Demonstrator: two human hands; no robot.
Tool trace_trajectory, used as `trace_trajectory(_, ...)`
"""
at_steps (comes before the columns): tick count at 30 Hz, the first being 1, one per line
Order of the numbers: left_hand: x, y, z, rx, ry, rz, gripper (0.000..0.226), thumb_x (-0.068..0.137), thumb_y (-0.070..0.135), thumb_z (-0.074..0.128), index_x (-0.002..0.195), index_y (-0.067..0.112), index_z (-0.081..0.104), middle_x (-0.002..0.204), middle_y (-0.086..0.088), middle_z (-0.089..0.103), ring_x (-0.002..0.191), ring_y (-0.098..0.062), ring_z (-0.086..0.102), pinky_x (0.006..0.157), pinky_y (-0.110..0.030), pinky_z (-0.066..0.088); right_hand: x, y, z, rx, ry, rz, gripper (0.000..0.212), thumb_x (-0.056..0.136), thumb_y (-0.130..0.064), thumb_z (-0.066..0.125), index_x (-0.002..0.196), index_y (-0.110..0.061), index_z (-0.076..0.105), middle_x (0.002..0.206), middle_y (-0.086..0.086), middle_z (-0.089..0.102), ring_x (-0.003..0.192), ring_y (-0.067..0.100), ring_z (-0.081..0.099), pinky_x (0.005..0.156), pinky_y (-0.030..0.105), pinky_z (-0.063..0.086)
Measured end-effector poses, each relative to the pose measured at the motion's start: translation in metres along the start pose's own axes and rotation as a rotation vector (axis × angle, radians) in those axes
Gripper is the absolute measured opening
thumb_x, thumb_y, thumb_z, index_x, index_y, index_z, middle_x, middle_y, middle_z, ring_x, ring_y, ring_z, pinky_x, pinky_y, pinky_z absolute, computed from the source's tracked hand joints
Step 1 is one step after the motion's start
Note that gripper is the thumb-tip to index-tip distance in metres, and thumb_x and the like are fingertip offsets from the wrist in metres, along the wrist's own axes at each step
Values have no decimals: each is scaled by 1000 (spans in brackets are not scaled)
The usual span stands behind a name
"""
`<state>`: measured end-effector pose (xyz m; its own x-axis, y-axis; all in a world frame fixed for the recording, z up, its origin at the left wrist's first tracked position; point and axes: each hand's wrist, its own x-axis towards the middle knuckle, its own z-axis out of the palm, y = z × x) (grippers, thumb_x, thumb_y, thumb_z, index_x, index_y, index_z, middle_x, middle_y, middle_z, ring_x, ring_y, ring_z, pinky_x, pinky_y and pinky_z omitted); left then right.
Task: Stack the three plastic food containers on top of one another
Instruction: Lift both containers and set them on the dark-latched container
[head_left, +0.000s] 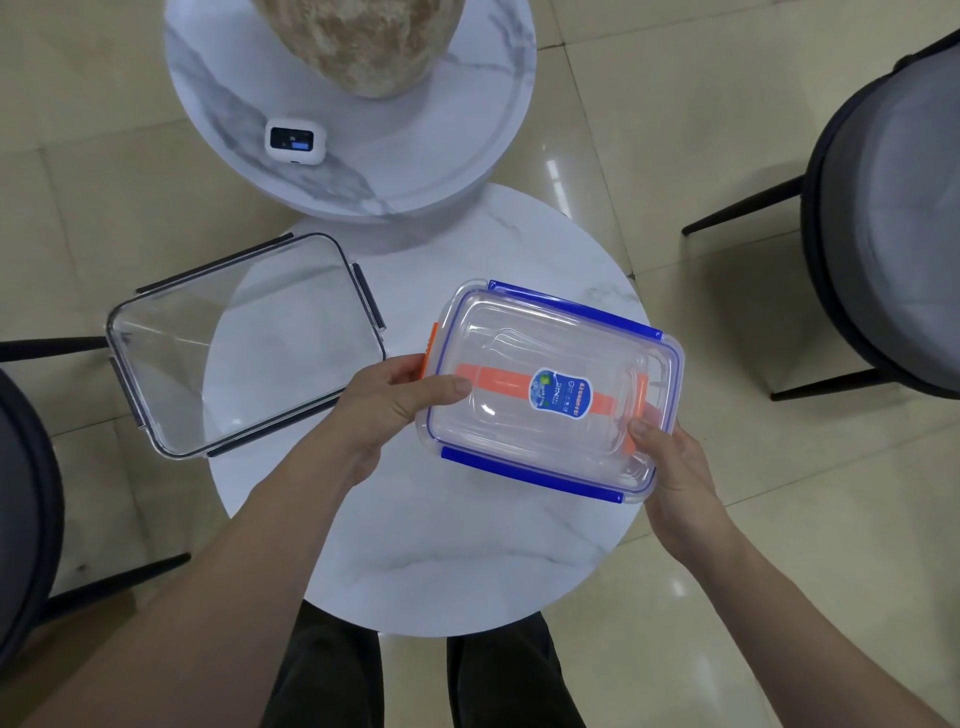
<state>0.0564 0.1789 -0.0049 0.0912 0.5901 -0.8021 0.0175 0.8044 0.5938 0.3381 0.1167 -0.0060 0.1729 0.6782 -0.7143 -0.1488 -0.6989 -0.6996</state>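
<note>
Both hands gripped one box between them above the round white bench (431, 545). Furthest left, a big clear box with dark clips (244, 343) sat apart from the hands, hanging well past the bench's left edge, and that was the likeliest trouble: weight set down on its outer half could probably tip it to the floor. The left hand (384, 410) closed on the left short end of the blue-clipped box (550, 395), thumb lying on the lid, fingers curled beneath at the orange clip. This box appeared to hold a smaller orange-clipped one inside, though the clear walls made that hard to settle. The right hand (670, 467) clasped the near right corner, thumb pressed on the lid's rim, fingers hidden underneath. Held only at its ends, the smooth plastic might slip or tilt. Whether it rested on the bench or hung just above could not be told.
</note>
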Motion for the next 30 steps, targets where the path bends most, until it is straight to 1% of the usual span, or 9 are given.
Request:
trace_trajectory(6,-5,0,3,-32,5,-28,66,43,40,89,105,18,79,110,-7,80,107,-29,73,99,-43,57,-1,-14,-5,-21,-45,-22,34,80,-30,67,113,-21,67,102,2,80,96,26,77,72,38,64)
trace_trajectory(10,-20,10,6,-86,8,-29,33,72,19,86,103,17,77,113,-11,79,105,-28,73,97,-41,56,-11,-34,-8,-27,-64,-57,35,80,-28,76,112,-18,66,99,1,80,92,24,78,66,34,63)
trace_trajectory(13,-40,25,7,-123,17,-7,26,75,15,83,100,16,77,110,-11,79,98,-27,72,91,-38,56,-25,-52,-7,-19,-69,-89,40,77,-30,71,113,-15,66,98,3,80,90,24,78,64,32,62)
trace_trajectory(15,-55,37,6,-138,8,15,33,70,16,86,102,14,77,107,-10,79,97,-27,73,88,-36,57,-37,-65,-7,-15,-76,-109,43,79,-29,67,118,-10,64,101,7,80,91,25,78,65,33,62)
trace_trajectory(17,-70,49,3,-136,-9,55,55,54,21,93,107,12,77,108,-11,80,100,-28,74,87,-35,58,-50,-78,-5,-20,-92,-139,52,77,-32,71,121,-6,63,103,10,79,91,27,78,66,34,62)
trace_trajectory(20,-81,60,0,-152,-5,95,71,41,36,89,106,13,78,106,-10,80,96,-25,75,80,-31,56,-61,-92,-1,-33,-90,-163,54,75,-35,72,121,-7,64,106,13,78,95,31,77,68,36,62)
trace_trajectory(25,-89,67,-8,-154,-14,114,64,48,31,92,108,14,77,104,-8,81,93,-22,75,77,-29,55,-67,-101,8,-58,-86,-186,40,80,-31,66,116,-14,67,107,13,78,97,33,76,75,44,62)
trace_trajectory(27,-92,67,-12,-172,-9,108,68,46,29,93,110,11,76,104,-9,80,86,-19,74,73,-28,55,-69,-103,14,-68,-94,-184,36,82,-29,65,115,-14,68,109,15,77,99,35,75,80,48,61)
trace_trajectory(30,-97,65,-22,-200,15,106,78,43,38,87,115,9,73,106,-9,79,86,-18,74,67,-24,56,-69,-104,25,-81,-109,-178,29,87,-27,69,114,-15,69,110,15,77,100,35,75,84,51,60)
